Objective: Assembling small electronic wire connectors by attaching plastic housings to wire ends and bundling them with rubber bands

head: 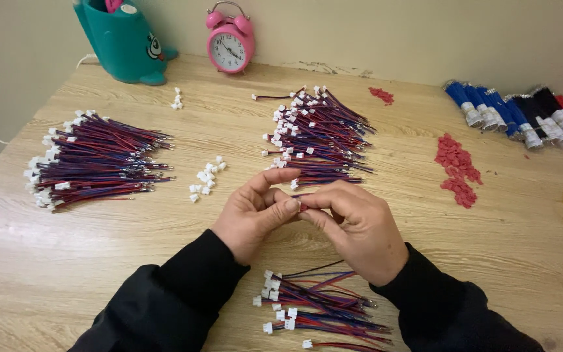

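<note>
My left hand (pixel 255 212) and my right hand (pixel 356 225) meet over the middle of the wooden table (pixel 490 261). Their fingertips pinch a small red piece (pixel 300 205) between them, with a thin wire end showing just above. Below my wrists lies a small bundle of red-and-blue wires with white connectors (pixel 317 306). A large pile of the same wires (pixel 317 133) lies just beyond my hands. Another big pile (pixel 96 160) lies at the left. Both sleeves are black.
Loose white connectors (pixel 206 179) lie left of my hands, a few more (pixel 177 99) farther back. Red small parts (pixel 457 171) are heaped at the right. Bundles of blue, black and red wire (pixel 522 114) line the right edge. A pink alarm clock (pixel 229 42) and a teal holder (pixel 125 42) stand at the back.
</note>
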